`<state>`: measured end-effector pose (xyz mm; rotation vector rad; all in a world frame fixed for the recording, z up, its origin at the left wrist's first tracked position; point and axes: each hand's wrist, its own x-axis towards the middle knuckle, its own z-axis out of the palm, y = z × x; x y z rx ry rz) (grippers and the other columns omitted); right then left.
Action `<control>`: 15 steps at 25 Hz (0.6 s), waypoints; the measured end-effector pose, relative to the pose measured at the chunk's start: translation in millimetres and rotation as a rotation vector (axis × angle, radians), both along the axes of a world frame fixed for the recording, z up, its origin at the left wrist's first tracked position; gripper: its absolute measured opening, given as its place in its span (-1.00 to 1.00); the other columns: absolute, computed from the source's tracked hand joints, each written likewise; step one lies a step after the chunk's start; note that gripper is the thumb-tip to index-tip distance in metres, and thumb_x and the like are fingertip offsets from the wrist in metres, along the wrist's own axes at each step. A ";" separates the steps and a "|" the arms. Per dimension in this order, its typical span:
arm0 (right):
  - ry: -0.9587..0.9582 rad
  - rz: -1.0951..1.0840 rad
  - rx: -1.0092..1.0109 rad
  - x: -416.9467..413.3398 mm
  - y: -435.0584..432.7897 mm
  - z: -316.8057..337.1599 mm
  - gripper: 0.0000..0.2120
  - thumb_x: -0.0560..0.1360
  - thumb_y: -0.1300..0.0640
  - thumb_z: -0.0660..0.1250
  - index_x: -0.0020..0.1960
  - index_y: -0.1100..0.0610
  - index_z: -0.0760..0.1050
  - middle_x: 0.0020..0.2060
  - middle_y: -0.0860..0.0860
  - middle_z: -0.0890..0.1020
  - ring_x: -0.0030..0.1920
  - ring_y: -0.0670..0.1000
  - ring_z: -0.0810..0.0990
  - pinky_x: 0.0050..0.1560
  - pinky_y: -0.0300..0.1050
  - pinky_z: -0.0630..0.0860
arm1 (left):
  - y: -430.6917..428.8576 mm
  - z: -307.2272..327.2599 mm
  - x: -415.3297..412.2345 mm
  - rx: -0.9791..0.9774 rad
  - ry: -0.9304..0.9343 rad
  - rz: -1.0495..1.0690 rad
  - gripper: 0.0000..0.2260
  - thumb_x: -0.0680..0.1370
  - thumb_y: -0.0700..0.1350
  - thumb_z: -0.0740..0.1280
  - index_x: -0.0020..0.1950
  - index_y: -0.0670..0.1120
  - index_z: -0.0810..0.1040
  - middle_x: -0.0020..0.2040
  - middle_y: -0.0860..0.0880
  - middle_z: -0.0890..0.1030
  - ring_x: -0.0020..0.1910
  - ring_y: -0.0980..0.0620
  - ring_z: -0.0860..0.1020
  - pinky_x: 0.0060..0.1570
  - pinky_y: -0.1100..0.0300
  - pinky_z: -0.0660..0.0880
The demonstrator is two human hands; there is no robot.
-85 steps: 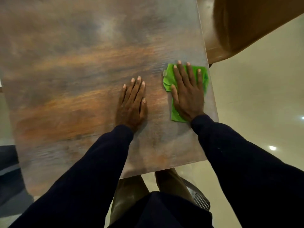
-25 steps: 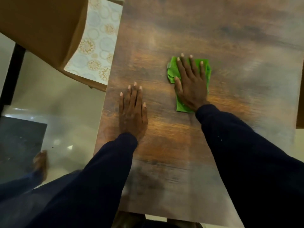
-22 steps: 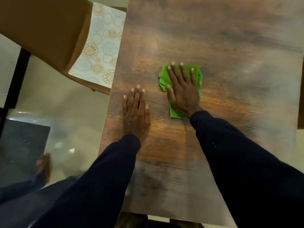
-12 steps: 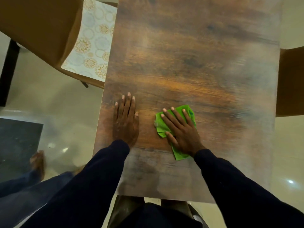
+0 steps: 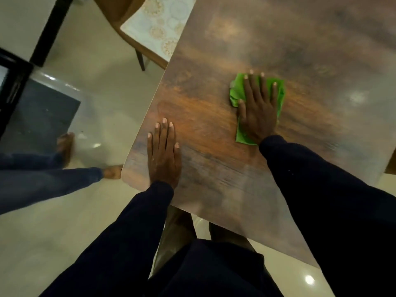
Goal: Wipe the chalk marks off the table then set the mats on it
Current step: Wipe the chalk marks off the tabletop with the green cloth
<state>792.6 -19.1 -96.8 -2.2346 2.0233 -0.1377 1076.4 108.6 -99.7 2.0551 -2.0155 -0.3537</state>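
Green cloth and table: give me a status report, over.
Right hand flat, pressing green cloth on wooden table. Left hand flat on table near its edge. Patterned mat on chair, not yet set. Nothing blocking the cloth.

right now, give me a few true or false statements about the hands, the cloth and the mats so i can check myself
1. The right hand presses flat on the green cloth. True.
2. The left hand holds a second cloth. False: it lies flat on the bare table and holds nothing.
3. A mat is laid out on the table. False: the only one in view, a patterned mat, lies on the chair beside the table.
4. The left hand rests near the table's edge. True.
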 end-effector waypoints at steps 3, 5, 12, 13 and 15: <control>-0.046 0.158 -0.017 50.0 38.8 1.8 -0.37 0.70 -0.02 0.12 0.72 0.15 0.15 0.72 0.09 0.17 0.71 0.23 0.10 0.66 0.37 0.03 | 27.6 -3.6 -2.5 -0.019 -0.017 0.082 -0.52 0.78 -0.10 0.05 0.71 -0.19 0.21 0.72 -0.16 0.18 0.72 -0.12 0.12 0.68 -0.16 0.09; -0.081 0.236 -0.019 70.1 76.9 1.6 -0.38 0.71 -0.02 0.12 0.72 0.16 0.15 0.72 0.10 0.16 0.72 0.23 0.09 0.67 0.37 0.01 | 44.9 -5.7 -2.9 -0.020 -0.028 0.112 -0.52 0.78 -0.08 0.04 0.70 -0.19 0.23 0.71 -0.17 0.21 0.71 -0.14 0.15 0.68 -0.17 0.09; -0.109 0.453 0.091 36.8 207.1 -3.8 -0.37 0.75 -0.13 0.09 0.73 0.13 0.14 0.73 0.10 0.11 0.73 0.19 0.04 0.68 0.36 -0.02 | 74.0 -4.2 -3.3 0.032 -0.064 0.108 -0.48 0.77 -0.04 -0.01 0.73 -0.18 0.15 0.74 -0.17 0.12 0.73 -0.14 0.08 0.68 -0.19 0.06; -0.093 0.503 0.102 19.8 215.5 -2.8 -0.38 0.75 -0.14 0.05 0.73 0.12 0.14 0.73 0.10 0.11 0.73 0.18 0.04 0.68 0.36 0.00 | 76.0 -3.8 -2.3 0.032 -0.066 0.099 -0.48 0.77 -0.04 -0.01 0.73 -0.18 0.15 0.74 -0.17 0.11 0.73 -0.14 0.07 0.68 -0.19 0.06; -0.059 0.546 0.108 -12.1 217.8 1.6 -0.39 0.76 -0.14 0.01 0.73 0.11 0.15 0.73 0.09 0.14 0.72 0.18 0.07 0.67 0.37 0.07 | 76.2 -3.4 2.5 0.043 -0.061 0.074 -0.47 0.77 -0.02 -0.02 0.73 -0.17 0.13 0.74 -0.16 0.10 0.73 -0.14 0.06 0.68 -0.20 0.06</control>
